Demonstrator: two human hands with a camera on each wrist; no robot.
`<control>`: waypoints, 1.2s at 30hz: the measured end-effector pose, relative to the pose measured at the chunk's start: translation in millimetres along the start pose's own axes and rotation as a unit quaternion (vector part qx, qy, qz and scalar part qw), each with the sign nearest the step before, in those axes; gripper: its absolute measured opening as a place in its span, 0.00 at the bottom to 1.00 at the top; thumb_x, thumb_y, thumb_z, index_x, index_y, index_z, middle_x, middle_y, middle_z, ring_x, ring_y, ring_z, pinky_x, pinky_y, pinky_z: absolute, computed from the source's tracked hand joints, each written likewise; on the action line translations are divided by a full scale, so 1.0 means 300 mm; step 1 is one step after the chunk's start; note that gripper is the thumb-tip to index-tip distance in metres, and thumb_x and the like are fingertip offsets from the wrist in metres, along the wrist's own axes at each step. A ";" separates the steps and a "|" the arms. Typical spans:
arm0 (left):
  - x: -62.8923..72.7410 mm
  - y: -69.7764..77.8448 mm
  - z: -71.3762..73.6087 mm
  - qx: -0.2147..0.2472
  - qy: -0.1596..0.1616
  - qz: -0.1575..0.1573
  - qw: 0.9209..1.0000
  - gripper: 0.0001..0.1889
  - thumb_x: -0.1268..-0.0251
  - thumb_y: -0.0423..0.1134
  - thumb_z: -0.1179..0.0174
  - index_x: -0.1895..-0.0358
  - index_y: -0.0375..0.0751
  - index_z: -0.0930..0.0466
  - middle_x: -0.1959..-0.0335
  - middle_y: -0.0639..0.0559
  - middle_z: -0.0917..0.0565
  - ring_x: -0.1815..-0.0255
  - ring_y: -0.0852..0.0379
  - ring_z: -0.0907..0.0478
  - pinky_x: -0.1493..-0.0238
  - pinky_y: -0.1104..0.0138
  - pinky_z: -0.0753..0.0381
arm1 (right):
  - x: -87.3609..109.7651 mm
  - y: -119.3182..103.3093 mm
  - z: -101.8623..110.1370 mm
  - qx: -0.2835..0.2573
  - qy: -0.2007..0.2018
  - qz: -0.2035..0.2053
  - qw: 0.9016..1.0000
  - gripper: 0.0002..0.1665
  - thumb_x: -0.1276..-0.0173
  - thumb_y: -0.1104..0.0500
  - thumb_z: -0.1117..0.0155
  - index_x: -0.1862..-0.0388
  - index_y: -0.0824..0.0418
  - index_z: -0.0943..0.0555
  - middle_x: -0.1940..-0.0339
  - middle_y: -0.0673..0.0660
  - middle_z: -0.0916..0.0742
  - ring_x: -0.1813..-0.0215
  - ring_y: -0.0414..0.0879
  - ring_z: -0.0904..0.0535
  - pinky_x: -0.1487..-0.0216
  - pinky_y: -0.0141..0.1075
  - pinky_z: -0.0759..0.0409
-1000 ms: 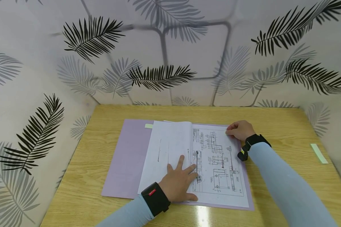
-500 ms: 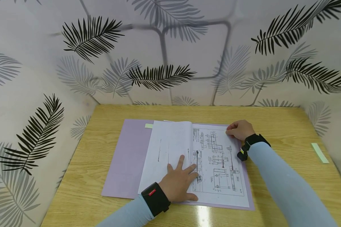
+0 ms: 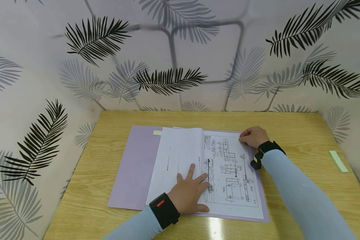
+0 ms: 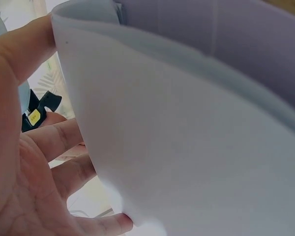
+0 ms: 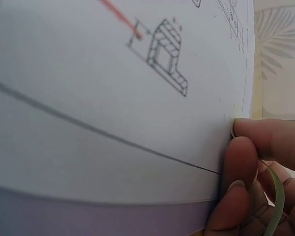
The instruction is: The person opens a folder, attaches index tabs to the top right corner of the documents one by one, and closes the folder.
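Observation:
A lilac folder (image 3: 129,170) lies spread on the table, with a nearly blank white page (image 3: 177,146) turned to the left and a sheet of technical drawings (image 3: 225,208) on the right. My left hand (image 3: 187,195) rests with spread fingers across the fold near the bottom. At the drawing sheet's top right corner, my right hand (image 3: 255,136) pinches a pale green sticky strip (image 5: 277,206). One end of that strip meets the paper by the thumb and index fingertip in the right wrist view; the rest curves out behind the fingers.
Another pale green strip (image 3: 157,133) shows at the turned page's upper left edge, over the folder cover. A further green strip (image 3: 338,161) lies at the right side of the wooden table (image 3: 84,160). A leaf-patterned backdrop (image 3: 108,86) rises behind.

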State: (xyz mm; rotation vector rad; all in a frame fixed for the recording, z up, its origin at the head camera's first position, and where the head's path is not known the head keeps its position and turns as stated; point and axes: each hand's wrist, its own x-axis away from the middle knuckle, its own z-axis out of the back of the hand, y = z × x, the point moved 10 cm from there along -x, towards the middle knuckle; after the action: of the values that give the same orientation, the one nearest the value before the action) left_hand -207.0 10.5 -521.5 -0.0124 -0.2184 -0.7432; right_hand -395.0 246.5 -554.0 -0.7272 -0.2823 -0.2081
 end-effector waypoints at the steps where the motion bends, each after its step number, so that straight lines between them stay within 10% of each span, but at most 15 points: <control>1: 0.001 0.000 0.001 0.001 0.001 0.000 1.000 0.43 0.55 0.73 0.38 0.34 0.56 0.28 0.27 0.53 0.36 0.28 0.29 0.51 0.53 0.30 0.32 | 0.002 -0.002 0.002 0.002 0.000 0.000 1.000 0.12 0.35 0.56 0.35 0.58 0.63 0.17 0.64 0.60 0.16 0.63 0.53 0.23 0.64 0.38 0.27; 36: -0.003 -0.003 -0.018 0.019 -0.008 0.006 1.000 0.43 0.53 0.72 0.38 0.33 0.55 0.29 0.27 0.51 0.37 0.28 0.28 0.52 0.52 0.30 0.33 | -0.009 0.035 0.052 0.039 0.021 0.018 0.999 0.14 0.35 0.55 0.34 0.58 0.65 0.19 0.59 0.64 0.18 0.61 0.56 0.26 0.63 0.39 0.29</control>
State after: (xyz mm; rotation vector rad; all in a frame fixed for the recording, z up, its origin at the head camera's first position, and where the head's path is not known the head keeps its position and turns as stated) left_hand -207.3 9.8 -527.0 0.0169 -0.2483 -0.7261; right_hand -397.4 264.9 -550.4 -0.6497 -0.2360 -0.1771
